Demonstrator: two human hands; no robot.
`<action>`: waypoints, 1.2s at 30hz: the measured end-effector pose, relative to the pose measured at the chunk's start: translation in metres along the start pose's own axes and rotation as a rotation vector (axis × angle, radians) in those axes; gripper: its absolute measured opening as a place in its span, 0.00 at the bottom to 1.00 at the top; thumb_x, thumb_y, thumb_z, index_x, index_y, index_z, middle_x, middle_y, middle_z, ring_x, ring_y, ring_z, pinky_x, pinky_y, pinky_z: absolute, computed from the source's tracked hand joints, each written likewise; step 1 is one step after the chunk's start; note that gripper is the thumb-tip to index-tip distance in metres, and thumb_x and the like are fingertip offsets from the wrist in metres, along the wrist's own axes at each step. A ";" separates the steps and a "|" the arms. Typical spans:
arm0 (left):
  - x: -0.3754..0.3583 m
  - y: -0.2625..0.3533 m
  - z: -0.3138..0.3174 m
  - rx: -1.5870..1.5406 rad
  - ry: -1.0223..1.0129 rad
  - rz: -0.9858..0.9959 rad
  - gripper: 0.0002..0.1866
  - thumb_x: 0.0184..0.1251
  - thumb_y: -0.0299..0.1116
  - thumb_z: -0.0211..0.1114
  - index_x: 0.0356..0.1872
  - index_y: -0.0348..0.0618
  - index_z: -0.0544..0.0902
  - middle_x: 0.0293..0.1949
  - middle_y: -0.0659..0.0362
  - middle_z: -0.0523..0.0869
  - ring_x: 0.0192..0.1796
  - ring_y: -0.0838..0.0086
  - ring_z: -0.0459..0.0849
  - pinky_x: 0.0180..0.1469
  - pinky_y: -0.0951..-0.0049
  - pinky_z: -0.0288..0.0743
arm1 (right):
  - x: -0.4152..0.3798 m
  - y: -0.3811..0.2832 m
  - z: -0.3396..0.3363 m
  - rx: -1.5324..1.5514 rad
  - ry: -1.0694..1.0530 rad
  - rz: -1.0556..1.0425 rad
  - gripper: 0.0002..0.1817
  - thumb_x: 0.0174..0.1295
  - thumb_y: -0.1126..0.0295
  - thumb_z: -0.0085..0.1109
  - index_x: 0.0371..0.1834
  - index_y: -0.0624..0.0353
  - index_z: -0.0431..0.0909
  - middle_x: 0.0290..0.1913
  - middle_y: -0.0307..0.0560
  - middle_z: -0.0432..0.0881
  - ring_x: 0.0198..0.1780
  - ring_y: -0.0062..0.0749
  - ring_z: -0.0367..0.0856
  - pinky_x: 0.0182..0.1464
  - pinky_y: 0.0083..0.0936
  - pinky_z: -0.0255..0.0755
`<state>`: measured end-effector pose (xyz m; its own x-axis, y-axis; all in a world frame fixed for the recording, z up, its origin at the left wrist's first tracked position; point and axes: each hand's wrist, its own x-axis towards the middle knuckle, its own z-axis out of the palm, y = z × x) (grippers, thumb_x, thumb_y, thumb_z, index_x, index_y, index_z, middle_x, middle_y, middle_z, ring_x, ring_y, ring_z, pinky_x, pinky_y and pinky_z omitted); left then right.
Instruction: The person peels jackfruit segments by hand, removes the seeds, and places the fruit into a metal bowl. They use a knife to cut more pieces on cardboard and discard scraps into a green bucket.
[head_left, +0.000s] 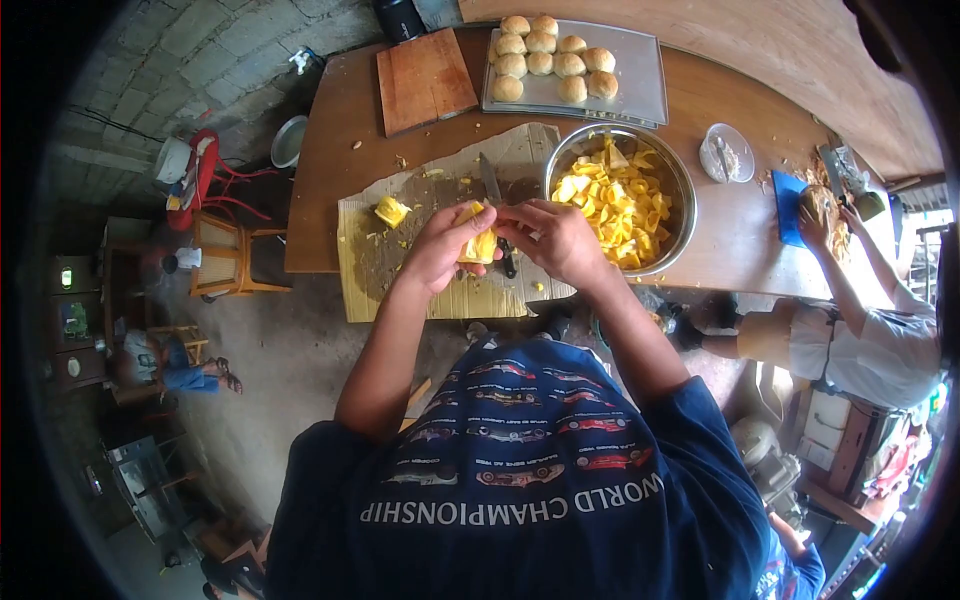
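Note:
My left hand (445,245) is closed around a chunk of yellow fruit (478,243), held above a sheet of cardboard (375,285). Close beside it, my right hand (550,237) has its thumb and fingers pinched together at the fruit's edge; what is between the fingertips is too small to make out. A knife (490,178) lies on the cardboard under my right hand, its middle hidden. Another yellow fruit chunk (391,211) rests on the cardboard to the left. Right of my hands stands a metal bowl (690,215) full of cut yellow fruit pieces (615,205).
Behind the cardboard are a wooden cutting board (425,80) and a metal tray (635,75) with several bread rolls (540,62). A clear plastic container (727,153) stands right of the bowl. At the table's right end, another person (860,340) handles a brown object (822,208) near a blue board (788,205).

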<state>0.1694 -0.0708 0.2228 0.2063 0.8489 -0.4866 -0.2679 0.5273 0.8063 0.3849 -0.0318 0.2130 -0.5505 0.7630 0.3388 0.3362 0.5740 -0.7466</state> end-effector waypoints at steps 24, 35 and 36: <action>-0.016 -0.001 0.009 0.418 0.184 0.163 0.10 0.73 0.29 0.71 0.51 0.40 0.84 0.37 0.62 0.89 0.34 0.81 0.88 0.27 0.78 0.84 | -0.002 -0.006 0.003 -0.101 0.062 -0.208 0.14 0.64 0.72 0.69 0.53 0.57 0.87 0.40 0.48 0.84 0.42 0.49 0.86 0.44 0.41 0.84; -0.016 -0.006 0.005 0.275 0.154 0.157 0.11 0.73 0.28 0.71 0.52 0.40 0.84 0.37 0.61 0.88 0.36 0.77 0.90 0.26 0.77 0.84 | 0.000 -0.009 0.001 0.029 0.041 -0.093 0.10 0.59 0.72 0.74 0.40 0.60 0.82 0.31 0.45 0.84 0.34 0.37 0.86 0.40 0.32 0.81; -0.016 -0.005 0.002 0.164 0.086 0.155 0.11 0.73 0.30 0.71 0.52 0.41 0.84 0.39 0.60 0.89 0.36 0.76 0.91 0.27 0.76 0.85 | -0.002 -0.008 0.004 0.030 0.040 -0.095 0.10 0.59 0.72 0.74 0.40 0.60 0.82 0.31 0.45 0.84 0.34 0.37 0.86 0.40 0.32 0.81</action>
<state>0.1693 -0.0868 0.2271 0.0913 0.9230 -0.3737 -0.1324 0.3832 0.9141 0.3808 -0.0388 0.2160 -0.5482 0.7167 0.4311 0.2606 0.6361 -0.7262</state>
